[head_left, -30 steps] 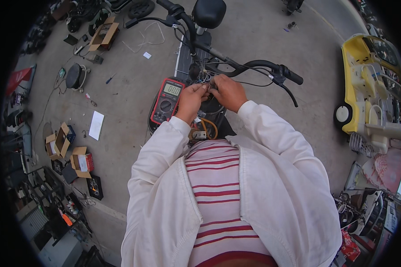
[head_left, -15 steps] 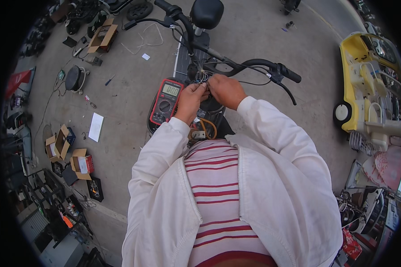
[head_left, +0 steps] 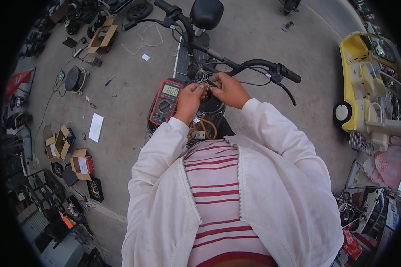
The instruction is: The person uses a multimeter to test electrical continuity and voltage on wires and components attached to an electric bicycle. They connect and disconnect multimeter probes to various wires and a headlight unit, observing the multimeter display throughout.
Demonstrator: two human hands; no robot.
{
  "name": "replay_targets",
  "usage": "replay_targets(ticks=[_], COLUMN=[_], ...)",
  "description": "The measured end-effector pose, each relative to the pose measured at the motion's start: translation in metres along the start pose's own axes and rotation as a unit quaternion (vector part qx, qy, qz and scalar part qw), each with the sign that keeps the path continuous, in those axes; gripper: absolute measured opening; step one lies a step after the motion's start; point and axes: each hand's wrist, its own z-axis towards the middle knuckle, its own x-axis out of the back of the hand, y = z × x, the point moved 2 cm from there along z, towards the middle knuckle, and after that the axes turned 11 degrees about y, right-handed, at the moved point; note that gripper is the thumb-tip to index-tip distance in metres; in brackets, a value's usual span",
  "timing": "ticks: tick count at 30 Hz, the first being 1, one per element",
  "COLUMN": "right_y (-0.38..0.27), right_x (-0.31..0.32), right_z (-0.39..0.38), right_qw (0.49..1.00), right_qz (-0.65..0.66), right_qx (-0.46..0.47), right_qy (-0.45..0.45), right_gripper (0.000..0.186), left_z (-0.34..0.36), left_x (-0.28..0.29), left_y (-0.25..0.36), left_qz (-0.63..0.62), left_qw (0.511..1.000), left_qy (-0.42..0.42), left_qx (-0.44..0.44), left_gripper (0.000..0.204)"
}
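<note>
Head: left hand pinching wires, right hand pinching at the same bunch, fingertips nearly touching; exact strand too small to tell. Wires sit on the near side of the handlebar. Meter just left of left hand, face up, skewed; tight gap between its right edge and the wrist. Brake lever juts out past right hand, well apart. Beyond it, floor runs to the yellow cart. Left of meter: more floor, then paper, screwdriver, and 2 open boxes farther out.
</note>
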Motion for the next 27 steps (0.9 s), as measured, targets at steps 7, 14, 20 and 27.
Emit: replay_targets(ticks=[7, 14, 20, 27], right_y=[0.004, 0.023, 0.078, 0.063], right_x=[-0.01, -0.02, -0.028, -0.045], right_z=[-0.003, 0.013, -0.023, -0.048], right_qw=[0.967, 0.987, 0.945, 0.883], right_qz=[-0.17, 0.112, 0.235, 0.387], right_qx=[0.187, -0.109, -0.211, -0.264], right_qy=[0.028, -0.022, 0.083, -0.032], right_gripper=[0.018, 0.019, 0.037, 0.06], left_z=[0.002, 0.006, 0.004, 0.002], left_x=[0.001, 0.001, -0.001, 0.003], left_y=[0.001, 0.002, 0.017, 0.021], left_qz=[0.02, 0.032, 0.012, 0.025], left_qw=[1.0, 0.998, 0.999, 0.997], left_qy=[-0.009, -0.025, -0.038, -0.029], left_qx=[-0.004, -0.039, 0.003, 0.071], left_gripper=[0.022, 0.024, 0.019, 0.021])
